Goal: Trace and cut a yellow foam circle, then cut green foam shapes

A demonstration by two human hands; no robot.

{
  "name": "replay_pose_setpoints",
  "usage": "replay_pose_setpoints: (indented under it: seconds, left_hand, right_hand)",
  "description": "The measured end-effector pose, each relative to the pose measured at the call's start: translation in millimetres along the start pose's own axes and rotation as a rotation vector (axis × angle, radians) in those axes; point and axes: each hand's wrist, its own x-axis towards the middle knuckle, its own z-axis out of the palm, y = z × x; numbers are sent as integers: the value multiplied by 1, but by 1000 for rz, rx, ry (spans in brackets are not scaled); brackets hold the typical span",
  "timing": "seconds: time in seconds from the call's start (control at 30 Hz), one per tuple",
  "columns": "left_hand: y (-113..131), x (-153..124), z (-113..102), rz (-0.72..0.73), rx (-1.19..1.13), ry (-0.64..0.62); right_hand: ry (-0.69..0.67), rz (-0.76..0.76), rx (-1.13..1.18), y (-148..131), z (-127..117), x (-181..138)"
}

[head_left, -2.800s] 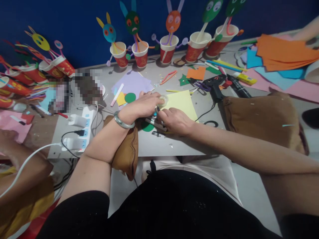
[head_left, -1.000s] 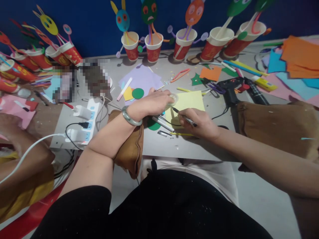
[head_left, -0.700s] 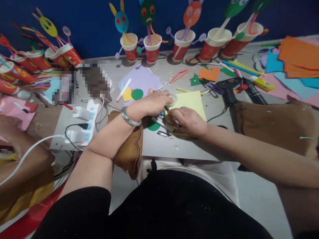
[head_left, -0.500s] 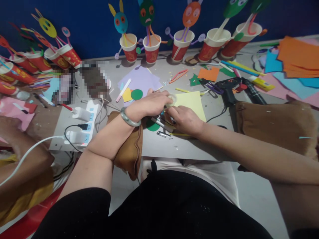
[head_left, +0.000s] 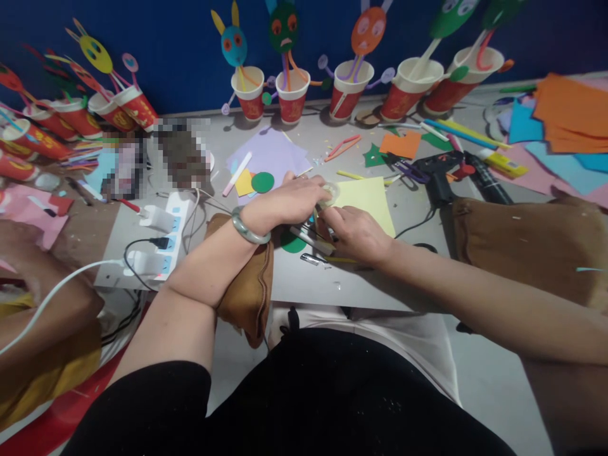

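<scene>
My left hand (head_left: 299,199), with a jade-like bangle at the wrist, has its fingers on a translucent ring (head_left: 330,193) that looks like a roll of clear tape. The ring lies over the left edge of a pale yellow sheet of paper (head_left: 370,199). Close beside it, my right hand (head_left: 358,234) is closed in a pinch, its fingertips by the ring; what they hold is mostly hidden. Below the hands are a green paper circle (head_left: 293,240), a white marker-like stick (head_left: 311,240) and a small silver-and-black piece (head_left: 312,259).
Red paper cups (head_left: 293,104) with paper-faced figures line the back. A glue gun (head_left: 439,177), scissors (head_left: 406,168) and orange paper (head_left: 570,117) lie right. A power strip (head_left: 175,228) is left, and brown pouches (head_left: 522,247) flank my arms. Another person's arm (head_left: 47,278) rests far left.
Both hands stay at the ring on the yellow paper, with only a slight shift of the right fingers. The whole view has moved a little.
</scene>
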Motion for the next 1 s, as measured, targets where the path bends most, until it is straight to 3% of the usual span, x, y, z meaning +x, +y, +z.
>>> replay_pose_setpoints:
  seconds: [0.3, 0.53, 0.67, 1.0]
  left_hand:
    - [-3, 1, 3, 23, -2, 20]
    - [-7, 3, 7, 56, 3, 45]
    - [-9, 5, 10, 58, 22, 62]
    - [-6, 3, 7, 55, 12, 53]
  right_hand:
    - [50, 59, 50, 3, 3, -3]
    - [195, 188, 182, 8, 5, -12]
    - [251, 146, 191, 11, 8, -17]
    - [180, 79, 115, 13, 10, -7]
